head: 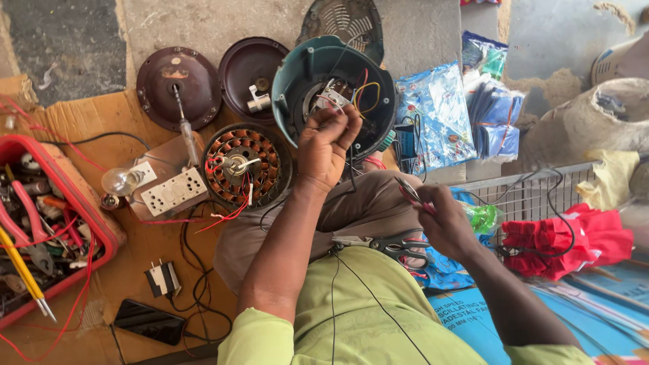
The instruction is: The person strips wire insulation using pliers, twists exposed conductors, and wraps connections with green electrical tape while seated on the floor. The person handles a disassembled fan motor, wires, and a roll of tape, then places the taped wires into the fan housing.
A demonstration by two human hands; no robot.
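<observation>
My left hand [327, 147] reaches into a teal fan housing [297, 74] propped on my lap and pinches the wires [362, 94] by its motor. My right hand [443, 220] holds a small red-handled tool [407, 191], tip pointing up and left, apart from the housing. Scissors with black handles [389, 245] lie on my lap below that hand. A thin black wire runs down over my green shirt.
A copper-wound stator [245, 164], two brown round covers [177, 84], a switch board with bulb [172, 190] and a phone [149, 321] lie on cardboard at left. A red tool tray [74, 203] sits far left. Blue packets [439, 115], a wire grille [520, 196] and red cloth [574, 240] are right.
</observation>
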